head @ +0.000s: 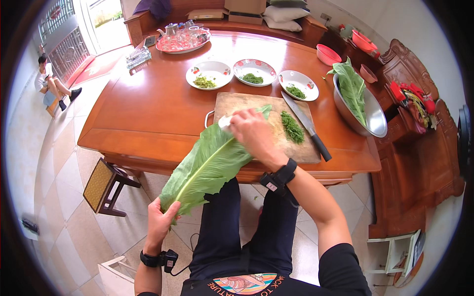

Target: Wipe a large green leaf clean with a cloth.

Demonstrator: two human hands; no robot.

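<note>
My left hand grips one end of a long green leaf, thumb on top. The leaf slants up over the table's front edge onto a wooden cutting board. Near its upper end, my blurred right hand holds a small white wad, perhaps tissue or cloth, against or just over the leaf. To the right on the board lies a pile of finely cut greens. A kitchen knife with a black handle rests along the board's right side, its handle past the edge.
Behind the board stand three plates with chopped vegetables. A metal basin holding another leaf is at right. Farther back are a tray of glassware and a red basket. A stool stands left; a person sits near the door.
</note>
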